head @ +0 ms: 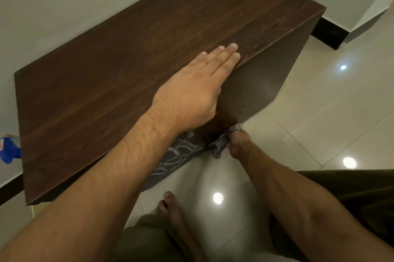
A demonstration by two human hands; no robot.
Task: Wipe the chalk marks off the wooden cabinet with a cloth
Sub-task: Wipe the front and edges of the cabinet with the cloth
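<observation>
Cloth (pixel 221 142) pinched in right grip (pixel 239 144), left grip (pixel 191 89) flat along cabinet (pixel 102 74) top edge

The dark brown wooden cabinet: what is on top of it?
Only the left hand lies flat on the dark brown wooden cabinet, near its front edge. The wood under the hand is covered.

The wooden cabinet (pixel 128 69) is low, long and dark brown. It stands on the floor against the wall, its top grain running lengthwise. White chalk marks (pixel 177 155) loop across its front face, low down near me. The cloth (pixel 220 142), a small black-and-white check, is bunched in my right hand (pixel 238 142) against that front, just beside the marks.
</observation>
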